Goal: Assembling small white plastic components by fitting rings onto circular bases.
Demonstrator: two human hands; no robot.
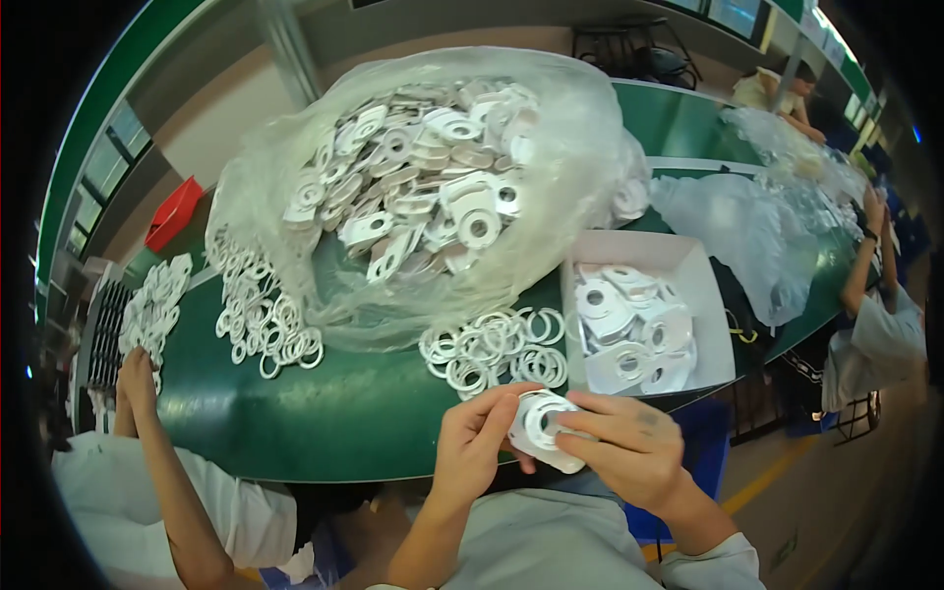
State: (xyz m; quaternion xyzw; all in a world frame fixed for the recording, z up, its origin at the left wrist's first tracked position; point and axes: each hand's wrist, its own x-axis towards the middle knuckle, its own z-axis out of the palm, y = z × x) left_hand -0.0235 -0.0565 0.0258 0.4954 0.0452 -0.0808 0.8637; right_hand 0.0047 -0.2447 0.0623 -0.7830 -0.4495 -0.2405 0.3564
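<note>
Near the table's front edge, my left hand (474,441) grips a white plastic part (531,405) by its left side, thumb on top and fingers underneath. The part is flat with rounded ends and a round hole framed by a raised ring. My right hand (634,447) is closed on the right side of the same part, its fingertips pressing by the hole. Whether that ring is a separate piece cannot be made out. Just beyond my hands lies a pile of loose white rings (472,349). Beside it stands a white open box (710,334) holding several similar parts.
A large clear plastic bag (580,147) full of white parts covers the middle of the green table (256,423). More rings (265,329) lie left of it. A red bin (174,213) stands at far left. Co-workers sit at left and right; a plastic bag (747,231) lies at right.
</note>
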